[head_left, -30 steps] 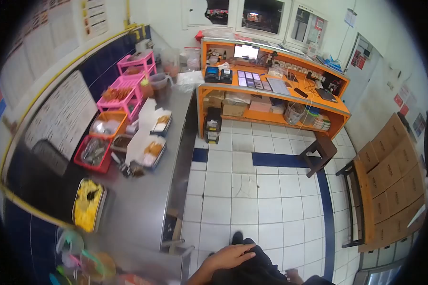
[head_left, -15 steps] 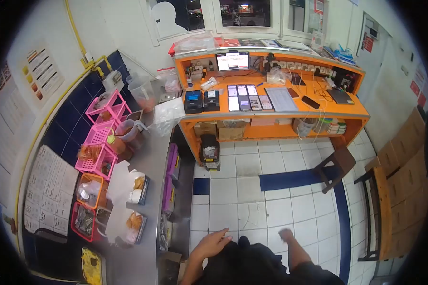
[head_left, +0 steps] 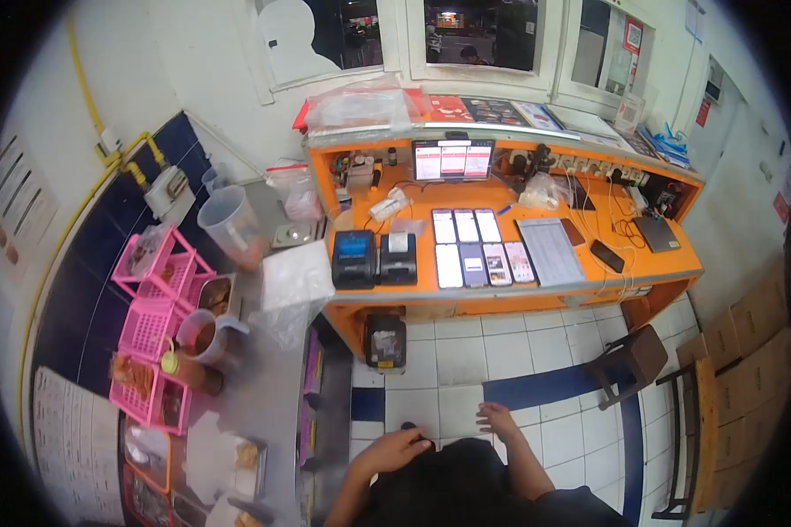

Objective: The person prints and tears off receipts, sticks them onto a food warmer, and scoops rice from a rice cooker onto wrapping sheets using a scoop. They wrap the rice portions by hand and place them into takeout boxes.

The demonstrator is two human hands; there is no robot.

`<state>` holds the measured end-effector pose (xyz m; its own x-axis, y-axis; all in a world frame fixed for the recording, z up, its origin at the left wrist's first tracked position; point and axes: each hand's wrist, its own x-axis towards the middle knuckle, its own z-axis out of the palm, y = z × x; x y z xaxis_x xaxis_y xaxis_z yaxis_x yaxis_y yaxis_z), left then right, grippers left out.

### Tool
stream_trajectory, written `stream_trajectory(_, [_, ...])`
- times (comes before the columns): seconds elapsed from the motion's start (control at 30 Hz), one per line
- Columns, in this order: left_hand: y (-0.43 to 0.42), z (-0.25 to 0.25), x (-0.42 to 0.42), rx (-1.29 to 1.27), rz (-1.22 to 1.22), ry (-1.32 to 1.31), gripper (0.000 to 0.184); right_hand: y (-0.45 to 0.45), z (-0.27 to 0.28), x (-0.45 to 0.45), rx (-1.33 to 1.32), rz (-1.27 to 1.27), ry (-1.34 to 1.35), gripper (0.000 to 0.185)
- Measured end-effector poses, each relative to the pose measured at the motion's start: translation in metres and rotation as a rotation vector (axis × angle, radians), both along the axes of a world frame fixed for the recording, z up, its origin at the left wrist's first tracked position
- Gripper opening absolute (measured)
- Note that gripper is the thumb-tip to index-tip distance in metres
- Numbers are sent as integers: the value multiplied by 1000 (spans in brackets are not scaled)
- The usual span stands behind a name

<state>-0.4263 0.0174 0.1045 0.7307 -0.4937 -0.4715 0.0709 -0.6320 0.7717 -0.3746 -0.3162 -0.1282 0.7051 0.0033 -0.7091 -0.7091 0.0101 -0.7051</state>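
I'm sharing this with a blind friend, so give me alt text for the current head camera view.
A person's right hand and left hand, both seemingly empty, appear before an orange counter bearing seven phones in two rows, two printers and a screen. At left, a metal worktop holds pink baskets and plastic jugs.

On the far desk (head_left: 668, 263), printers (head_left: 353, 260) are sitting left of phones (head_left: 473, 265); a stool (head_left: 639, 354) is standing nearer, at right; baskets (head_left: 146, 328) are lining the left desk (head_left: 259, 391).
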Motion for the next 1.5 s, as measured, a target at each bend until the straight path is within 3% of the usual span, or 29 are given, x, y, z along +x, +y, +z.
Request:
stream_trajectory(0.03, [9, -2, 27, -6, 20, -128, 50, 9, 18, 9, 19, 47, 31, 21])
stream_trajectory(0.13, [32, 1, 100, 120, 47, -226, 54, 14, 7, 70, 81, 109, -41, 34])
stream_trajectory(0.2, [39, 22, 145, 134, 79, -353, 56, 34, 46, 127, 70, 61, -101, 38])
stream_trajectory(0.4, [36, 10, 244, 18, 314, -238, 53, 98, 99, 331, 35, 271, -392, 45])
stream_trajectory(0.47, [23, 4, 275, 40, 443, -248, 51, 128, 98, 394, -173, 308, -708, 49])
stream_trajectory(0.53, [5, -10, 305, 6, 572, -271, 48, 156, 150, 433, -152, 252, -715, 57])
stream_trajectory(0.63, [-11, -41, 352, 129, 580, -576, 47, 178, 143, 491, -415, 518, -945, 69])
stream_trajectory(0.77, [-20, -65, 397, 259, 615, -683, 46, 186, 146, 504, -506, 677, -937, 83])
stream_trajectory(0.93, [-28, -75, 410, 538, 481, -459, 45, 190, 142, 513, -592, 720, -931, 93])
stream_trajectory(1.07, [-23, -75, 409, 610, 377, -467, 46, 199, 145, 517, -598, 657, -852, 88])
stream_trajectory(1.23, [-25, -81, 424, 557, 527, -545, 61, 206, 132, 520, -577, 589, -820, 78])
stream_trajectory(1.27, [-25, -81, 430, 521, 588, -573, 65, 207, 132, 520, -590, 567, -890, 71])
stream_trajectory(1.33, [-27, -81, 434, 666, 486, -685, 69, 208, 133, 519, -612, 525, -1025, 59])
stream_trajectory(1.43, [-26, -81, 432, 755, 407, -718, 74, 209, 155, 520, -522, 666, -1056, 43])
stream_trajectory(1.5, [-21, -80, 429, 751, 392, -707, 76, 215, 167, 520, -371, 608, -949, 48])
